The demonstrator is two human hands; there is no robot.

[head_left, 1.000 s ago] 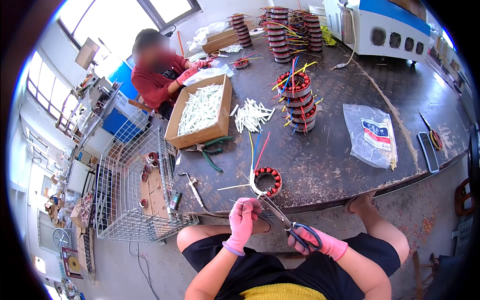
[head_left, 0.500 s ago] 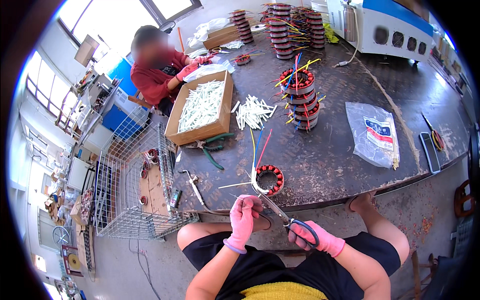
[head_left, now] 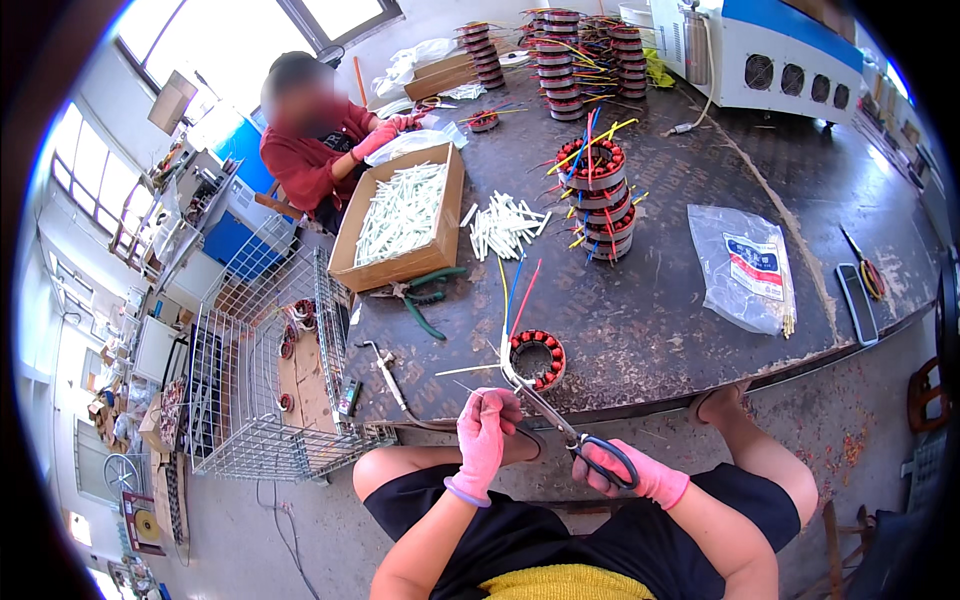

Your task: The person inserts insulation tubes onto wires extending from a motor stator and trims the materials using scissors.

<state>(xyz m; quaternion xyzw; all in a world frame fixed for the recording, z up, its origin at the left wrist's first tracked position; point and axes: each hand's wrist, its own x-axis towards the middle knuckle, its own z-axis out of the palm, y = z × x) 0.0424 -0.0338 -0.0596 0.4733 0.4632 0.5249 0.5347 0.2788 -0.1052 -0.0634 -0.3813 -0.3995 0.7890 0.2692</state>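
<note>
In front of the red-wound ring [head_left: 556, 366], which is laid on the dark table [head_left: 650, 335], the scissors [head_left: 564, 427] are gripped by their handles in the right hand [head_left: 640, 474] and pointed towards the ring, while a thin strand [head_left: 466, 387] is pinched by the left hand [head_left: 483, 432], placed apart, nearer to the ring's left side.

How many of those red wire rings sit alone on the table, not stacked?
2: the front ring just beyond the left hand, the back ring right of the co-worker. More may hide behind the tall stacks.
</note>
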